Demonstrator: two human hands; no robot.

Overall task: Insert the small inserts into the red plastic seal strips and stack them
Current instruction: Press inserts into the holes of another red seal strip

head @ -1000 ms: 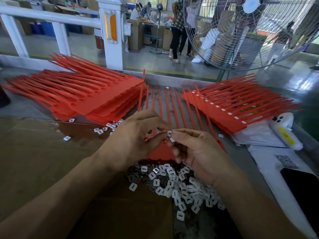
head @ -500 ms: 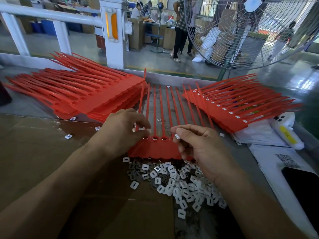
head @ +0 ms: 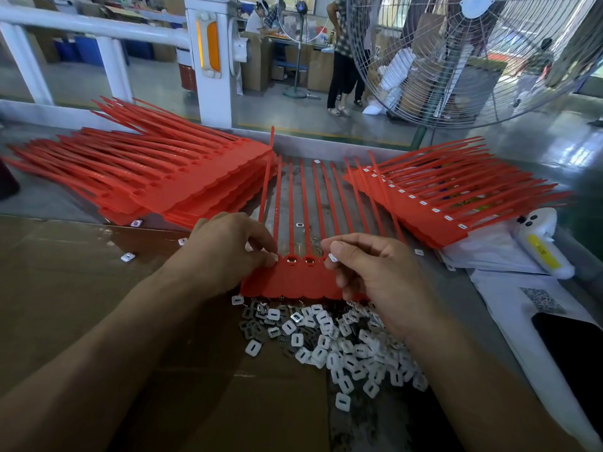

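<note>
Insertion is judged under way — a white insert (head: 273, 258) is pinched by the left hand (head: 225, 252) at a socket of the red seal strip (head: 295, 283) mid-bench, another insert (head: 333, 258) is pinched ready by the right hand (head: 375, 275) — next, it must be pressed home squarely.

The grey worktop (head: 434, 282) carried brown cardboard (head: 65, 288) over its near left part. Toward the far left edge lay a stack of red seal strips (head: 156, 181), toward the far right another stack (head: 456, 197), with one sheet of strips (head: 303, 282) flat between them. White inserts (head: 342, 347) were heaped near the middle. White papers (head: 509, 298) lay along the right edge.
</note>
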